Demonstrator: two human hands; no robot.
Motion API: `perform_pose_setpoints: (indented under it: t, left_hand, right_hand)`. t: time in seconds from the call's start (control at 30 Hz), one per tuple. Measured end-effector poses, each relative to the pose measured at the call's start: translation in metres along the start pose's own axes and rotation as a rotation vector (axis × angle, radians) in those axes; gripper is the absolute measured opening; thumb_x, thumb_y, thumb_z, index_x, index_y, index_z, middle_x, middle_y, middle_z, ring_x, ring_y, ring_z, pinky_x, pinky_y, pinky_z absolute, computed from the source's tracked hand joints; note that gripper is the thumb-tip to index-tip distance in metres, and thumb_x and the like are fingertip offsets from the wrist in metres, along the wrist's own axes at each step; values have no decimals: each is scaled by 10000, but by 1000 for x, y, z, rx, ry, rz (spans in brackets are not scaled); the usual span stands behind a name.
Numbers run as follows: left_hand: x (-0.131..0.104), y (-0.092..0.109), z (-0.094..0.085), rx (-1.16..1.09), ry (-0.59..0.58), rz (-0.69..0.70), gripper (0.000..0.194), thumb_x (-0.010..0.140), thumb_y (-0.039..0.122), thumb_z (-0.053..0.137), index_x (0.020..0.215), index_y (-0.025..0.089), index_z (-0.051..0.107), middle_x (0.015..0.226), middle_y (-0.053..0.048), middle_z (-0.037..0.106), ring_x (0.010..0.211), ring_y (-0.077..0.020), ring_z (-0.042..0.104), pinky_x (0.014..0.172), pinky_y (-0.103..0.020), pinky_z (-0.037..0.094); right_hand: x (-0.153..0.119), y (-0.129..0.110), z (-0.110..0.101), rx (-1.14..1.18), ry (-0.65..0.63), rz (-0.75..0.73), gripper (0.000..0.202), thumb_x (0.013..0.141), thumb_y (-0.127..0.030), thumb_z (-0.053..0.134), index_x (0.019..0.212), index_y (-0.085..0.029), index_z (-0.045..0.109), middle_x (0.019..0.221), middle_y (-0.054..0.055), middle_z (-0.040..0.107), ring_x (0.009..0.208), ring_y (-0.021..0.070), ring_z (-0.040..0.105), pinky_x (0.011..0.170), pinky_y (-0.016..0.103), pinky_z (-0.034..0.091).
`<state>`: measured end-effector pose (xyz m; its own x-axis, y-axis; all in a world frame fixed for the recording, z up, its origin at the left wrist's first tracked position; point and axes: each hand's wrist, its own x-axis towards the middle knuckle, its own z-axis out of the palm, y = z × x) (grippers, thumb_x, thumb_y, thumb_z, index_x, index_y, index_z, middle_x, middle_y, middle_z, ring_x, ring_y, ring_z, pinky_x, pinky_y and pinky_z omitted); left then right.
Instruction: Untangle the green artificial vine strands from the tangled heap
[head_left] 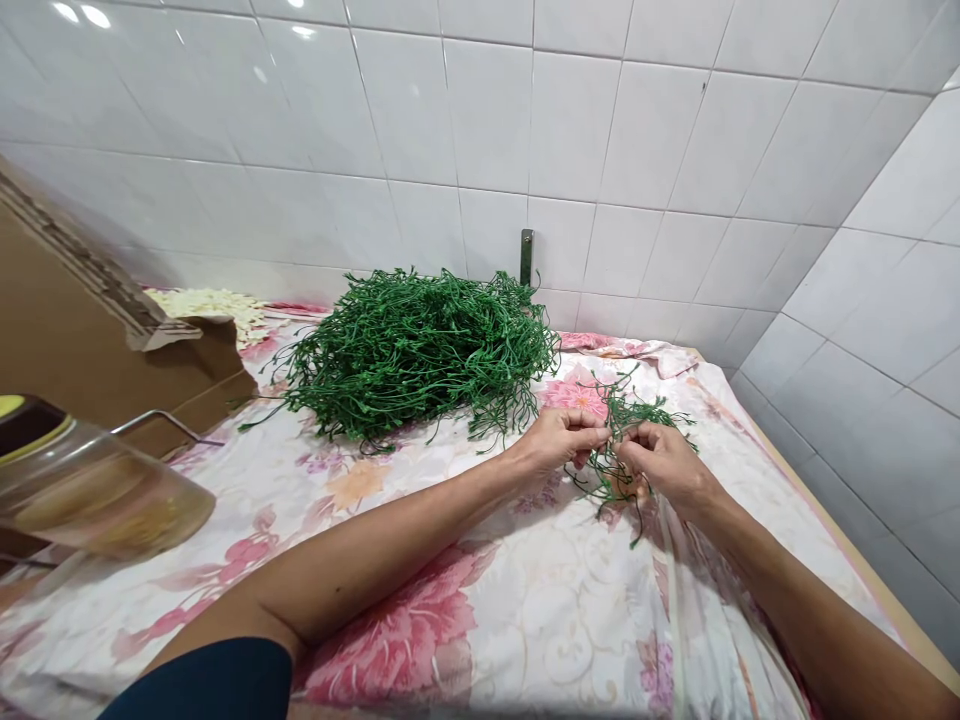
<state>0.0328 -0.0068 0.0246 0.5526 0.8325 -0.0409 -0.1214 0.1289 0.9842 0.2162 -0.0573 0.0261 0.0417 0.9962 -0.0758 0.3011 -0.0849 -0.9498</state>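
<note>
Pinching a small sprig (626,440) of green stems between them, the left hand (559,438) and right hand (664,462) meet right of centre in the head view, low over the floral cloth (420,620). Each grip is narrow, fingertips closed on the thin stems, probably because such wiry strands slip from a looser hold. The sprig hangs partly onto the cloth below the hands. The big pile (420,350) of the same stems lies just up-left, near for the left hand. A cardboard box (90,330) and a clear jar (97,490) sit at far left, well apart.
</note>
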Motion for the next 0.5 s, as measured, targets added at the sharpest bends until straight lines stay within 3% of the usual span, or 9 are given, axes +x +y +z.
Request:
perform_pose_setpoints:
  t: [0.3, 0.5]
  left_hand:
    - [-4, 1, 7, -43, 0, 124, 428, 769, 517, 761, 780, 158, 529, 643, 22, 555, 544, -87, 500, 542, -226, 401]
    - [-3, 0, 6, 5, -9, 137, 413, 784, 514, 742, 809, 168, 518, 625, 47, 519, 495, -75, 453, 494, -224, 371]
  right_hand:
    - [-4, -9, 7, 229, 59, -37, 201, 708, -366, 698, 699, -221, 560, 571, -49, 506, 469, 109, 425, 355, 223, 289]
    - [-1, -6, 9, 161, 105, -155, 218, 714, -347, 693, 629, -204, 552, 544, -47, 497, 507, 106, 426, 478, 245, 341]
